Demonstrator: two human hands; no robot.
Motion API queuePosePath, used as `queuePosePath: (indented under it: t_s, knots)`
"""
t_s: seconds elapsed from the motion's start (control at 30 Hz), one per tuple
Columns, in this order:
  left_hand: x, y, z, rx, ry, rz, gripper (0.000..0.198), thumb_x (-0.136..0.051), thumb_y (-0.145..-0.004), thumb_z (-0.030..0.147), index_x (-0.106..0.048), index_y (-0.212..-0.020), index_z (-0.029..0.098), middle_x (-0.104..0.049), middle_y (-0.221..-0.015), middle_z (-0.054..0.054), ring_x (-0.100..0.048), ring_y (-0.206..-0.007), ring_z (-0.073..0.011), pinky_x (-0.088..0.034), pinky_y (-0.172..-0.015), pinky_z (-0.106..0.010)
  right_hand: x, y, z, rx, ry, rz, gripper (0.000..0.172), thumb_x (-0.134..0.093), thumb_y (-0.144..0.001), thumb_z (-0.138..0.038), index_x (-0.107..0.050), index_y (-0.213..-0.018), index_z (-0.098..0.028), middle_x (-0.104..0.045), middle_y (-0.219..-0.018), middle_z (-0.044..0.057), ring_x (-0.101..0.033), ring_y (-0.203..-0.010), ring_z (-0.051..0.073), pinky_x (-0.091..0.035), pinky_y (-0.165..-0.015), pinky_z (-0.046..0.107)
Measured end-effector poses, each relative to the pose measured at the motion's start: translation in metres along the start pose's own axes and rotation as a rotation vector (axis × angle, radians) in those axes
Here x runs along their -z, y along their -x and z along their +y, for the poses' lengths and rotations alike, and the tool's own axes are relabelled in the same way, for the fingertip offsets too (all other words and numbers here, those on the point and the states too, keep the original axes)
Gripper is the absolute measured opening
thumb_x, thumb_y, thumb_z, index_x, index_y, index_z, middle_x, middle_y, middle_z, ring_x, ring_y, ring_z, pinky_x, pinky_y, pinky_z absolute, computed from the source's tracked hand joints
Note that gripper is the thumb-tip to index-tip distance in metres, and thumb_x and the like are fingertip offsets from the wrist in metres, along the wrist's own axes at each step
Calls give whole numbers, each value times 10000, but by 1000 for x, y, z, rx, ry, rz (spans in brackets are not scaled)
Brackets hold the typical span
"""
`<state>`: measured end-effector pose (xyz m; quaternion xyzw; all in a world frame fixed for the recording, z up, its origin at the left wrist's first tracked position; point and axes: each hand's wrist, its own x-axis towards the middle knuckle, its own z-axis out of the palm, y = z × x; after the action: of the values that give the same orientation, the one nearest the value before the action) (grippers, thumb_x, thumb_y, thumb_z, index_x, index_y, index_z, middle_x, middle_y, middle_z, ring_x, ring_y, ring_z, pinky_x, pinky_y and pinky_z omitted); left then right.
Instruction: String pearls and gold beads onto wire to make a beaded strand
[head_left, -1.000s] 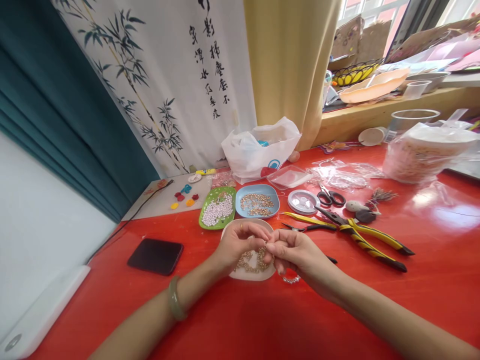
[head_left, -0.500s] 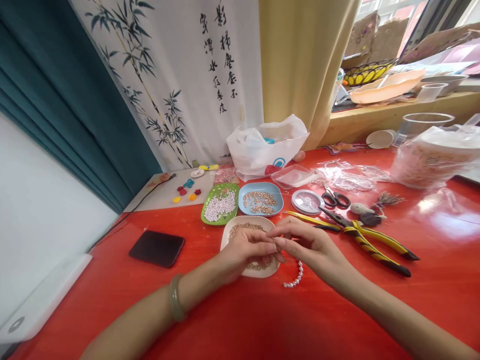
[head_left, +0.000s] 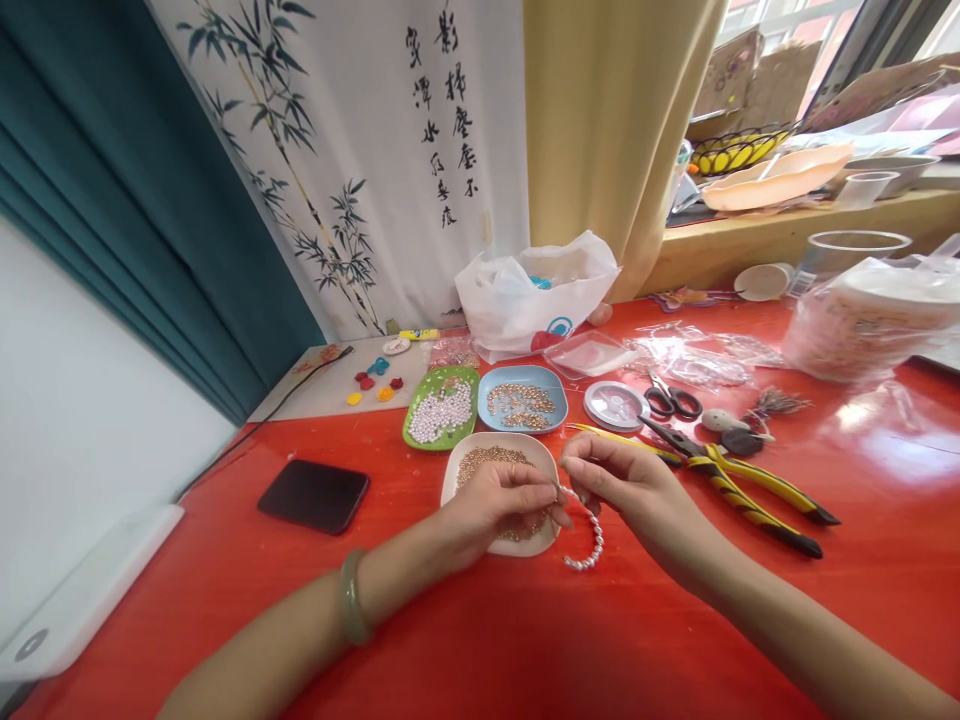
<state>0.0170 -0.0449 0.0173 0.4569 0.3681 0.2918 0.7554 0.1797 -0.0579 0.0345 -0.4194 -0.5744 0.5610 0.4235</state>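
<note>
Two hands meet over the red table (head_left: 480, 640), both pinching the upper end of a short pearl strand (head_left: 589, 545). The strand curves down from the fingertips, its lower end lying on the table at 4 o'clock of the white dish (head_left: 452, 478). The left hand (head_left: 499, 500) is closed on the strand directly above that dish, which holds small gold beads; a green bangle (head_left: 349, 597) sits on its wrist. The right hand (head_left: 637, 490) is closed on the strand from 3 o'clock.

At 12 o'clock of the white dish stand a green tray of pearls (head_left: 441, 410) and a blue tray of gold beads (head_left: 523, 399). A cord spool (head_left: 616, 404), scissors (head_left: 673, 400) and yellow-handled pliers (head_left: 739, 480) lie near the right hand, from 1 to 3 o'clock of it. A dark phone (head_left: 313, 495) lies well apart at 9 o'clock.

Bare red surface extends toward 6 o'clock, crossed only by the forearms.
</note>
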Motion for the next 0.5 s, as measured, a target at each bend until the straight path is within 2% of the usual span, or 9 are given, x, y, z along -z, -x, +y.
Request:
queuePosePath:
  t_s: [0.17,0.33,0.5]
  knots:
    - [-1,1,0,-39,-8,18,249,-677,-619,349,-617,-674,114,-614,-628,-40,-365,-443,-39,-238,-430,-190,-2,1,-2,-29,27,-79,231,-559,-743,-401,-535,-670,-182,-523,-584,-16,-450,-530,98,-343,-507,236]
    - [-2,2,2,-7,-1,20,201,-675,-614,299,-585,-640,121,-618,-616,-38,-369,-435,-41,-220,-412,-185,-3,2,3,80,45,-86,251,-518,-781,-402,-475,-646,-194,-498,-597,-15,-431,-538,104,-336,-510,242]
    - [-5,3,7,34,15,-6,155,-654,-586,224,-540,-561,123,-615,-602,-46,-362,-428,-39,-229,-414,-188,-6,4,5,61,-88,-114,227,-468,-823,-370,-427,-674,-204,-464,-586,-34,-404,-540,102,-324,-544,244]
